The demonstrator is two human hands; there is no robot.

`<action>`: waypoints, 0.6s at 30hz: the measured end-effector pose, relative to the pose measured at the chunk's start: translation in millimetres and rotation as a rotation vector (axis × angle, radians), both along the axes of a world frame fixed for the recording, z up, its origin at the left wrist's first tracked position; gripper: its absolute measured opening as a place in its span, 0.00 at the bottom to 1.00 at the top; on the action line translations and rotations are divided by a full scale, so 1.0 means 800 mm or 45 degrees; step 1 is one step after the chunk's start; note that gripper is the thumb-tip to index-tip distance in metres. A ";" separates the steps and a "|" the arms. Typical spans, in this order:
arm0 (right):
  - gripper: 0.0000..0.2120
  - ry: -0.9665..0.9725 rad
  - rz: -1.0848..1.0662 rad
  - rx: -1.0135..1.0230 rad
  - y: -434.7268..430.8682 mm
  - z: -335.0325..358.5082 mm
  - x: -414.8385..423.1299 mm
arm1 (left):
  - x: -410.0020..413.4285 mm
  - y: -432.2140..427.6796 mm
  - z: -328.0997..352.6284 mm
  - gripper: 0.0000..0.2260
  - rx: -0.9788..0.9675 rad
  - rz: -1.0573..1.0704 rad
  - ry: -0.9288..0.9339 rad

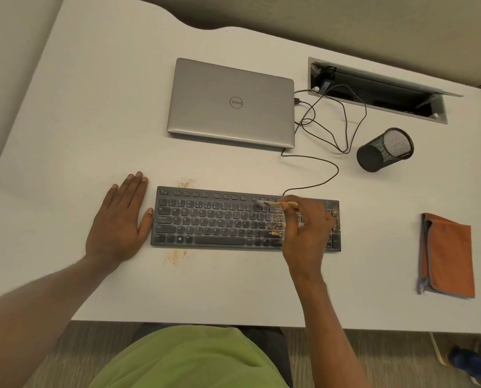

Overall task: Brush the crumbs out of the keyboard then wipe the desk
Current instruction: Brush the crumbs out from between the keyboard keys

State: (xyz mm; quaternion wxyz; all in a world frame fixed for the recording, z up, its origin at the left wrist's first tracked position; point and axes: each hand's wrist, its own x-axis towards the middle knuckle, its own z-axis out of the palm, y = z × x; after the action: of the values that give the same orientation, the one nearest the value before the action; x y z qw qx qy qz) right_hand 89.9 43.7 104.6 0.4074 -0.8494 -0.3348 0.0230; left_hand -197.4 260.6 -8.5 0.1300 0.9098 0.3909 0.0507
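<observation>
My right hand (306, 228) hid the keyboard's (219, 219) right-end keys and much of the brush (275, 203); its bristles blurred. The cable box (440, 116) interior was too dark to tell.

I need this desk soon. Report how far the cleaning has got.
Done: the left half of the keyboard looks crumb-free. In hand: the right hand holds a brush over crumbs on the right-hand keys; the left hand lies flat beside the keyboard. Left: crumb patches on the desk behind and in front of the keyboard, and wiping; the orange cloth lies folded.
</observation>
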 end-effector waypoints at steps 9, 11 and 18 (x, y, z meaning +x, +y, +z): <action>0.08 -0.112 -0.219 -0.122 -0.016 0.006 0.023 | 0.000 -0.001 0.001 0.31 0.011 0.003 -0.005; 0.06 -0.062 -0.208 -0.042 -0.011 0.013 0.023 | 0.000 -0.001 0.001 0.31 0.017 0.003 -0.003; 0.04 0.051 -0.110 -0.089 0.005 0.002 0.028 | -0.001 0.000 -0.001 0.31 0.007 0.000 0.012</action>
State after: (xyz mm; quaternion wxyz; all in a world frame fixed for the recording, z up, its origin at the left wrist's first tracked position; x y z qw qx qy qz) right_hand 112.2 47.6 105.8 0.3846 -0.8762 -0.2886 0.0341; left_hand -197.9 260.8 -9.6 0.1259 0.9104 0.3912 0.0475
